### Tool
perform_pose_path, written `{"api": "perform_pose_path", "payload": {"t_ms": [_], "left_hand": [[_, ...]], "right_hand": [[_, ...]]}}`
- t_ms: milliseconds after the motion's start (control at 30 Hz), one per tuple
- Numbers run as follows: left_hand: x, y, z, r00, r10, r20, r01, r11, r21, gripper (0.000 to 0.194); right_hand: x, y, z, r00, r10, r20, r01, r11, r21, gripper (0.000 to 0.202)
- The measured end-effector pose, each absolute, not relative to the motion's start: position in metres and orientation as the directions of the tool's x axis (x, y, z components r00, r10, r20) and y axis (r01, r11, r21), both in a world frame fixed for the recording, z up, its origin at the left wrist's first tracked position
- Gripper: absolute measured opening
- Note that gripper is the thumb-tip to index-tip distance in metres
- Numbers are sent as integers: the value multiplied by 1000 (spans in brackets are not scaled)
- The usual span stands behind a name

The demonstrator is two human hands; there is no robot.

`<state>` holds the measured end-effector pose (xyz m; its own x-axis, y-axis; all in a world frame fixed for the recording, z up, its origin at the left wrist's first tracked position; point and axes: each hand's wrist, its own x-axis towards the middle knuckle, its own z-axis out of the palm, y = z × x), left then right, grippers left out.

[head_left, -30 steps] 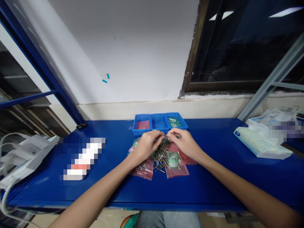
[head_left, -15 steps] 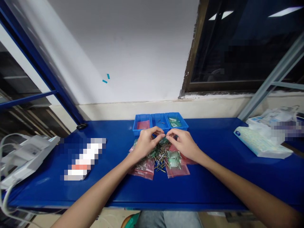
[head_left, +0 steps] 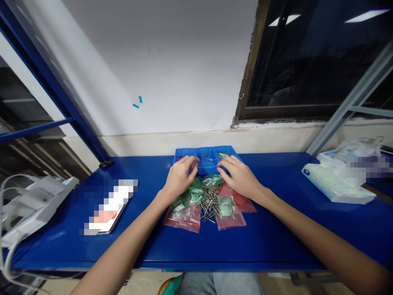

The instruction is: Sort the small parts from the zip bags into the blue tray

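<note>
head view: both hands, left hand [head_left: 177, 179] and right hand [head_left: 240, 177], rest with loose, spread grip on light, slippery small bags [head_left: 196, 192] mid-worktop, best pinched at the edges.

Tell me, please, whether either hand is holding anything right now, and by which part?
It cannot be told. The left hand and right hand hover, fingers spread, between the blue trays and the pile of pins and bags; anything pinched is too small to see.

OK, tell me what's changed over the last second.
Both hands moved apart and away from the body: the left hand toward the left tray, the right hand toward the right tray. Their pinch over the pile of pins ended. Bags and trays stayed put.
</note>
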<state>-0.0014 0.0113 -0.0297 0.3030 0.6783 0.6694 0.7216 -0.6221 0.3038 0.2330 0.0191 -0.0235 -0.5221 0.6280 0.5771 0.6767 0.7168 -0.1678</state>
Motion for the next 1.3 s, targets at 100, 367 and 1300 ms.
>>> {"api": "perform_pose_path", "payload": {"t_ms": [100,367,1300], "left_hand": [[0,9,-29,376,697,611,738,-624,257,19],[9,3,-31,607,694,388,707,-694,136,28],[13,5,-40,630,678,379,668,-722,182,28]], "right_hand": [[243,9,-33,-559,667,493,653,720,-233,23],[245,17,-50,-612,659,437,671,725,-155,19],[242,18,-55,-555,715,426,715,671,-196,16]]}}
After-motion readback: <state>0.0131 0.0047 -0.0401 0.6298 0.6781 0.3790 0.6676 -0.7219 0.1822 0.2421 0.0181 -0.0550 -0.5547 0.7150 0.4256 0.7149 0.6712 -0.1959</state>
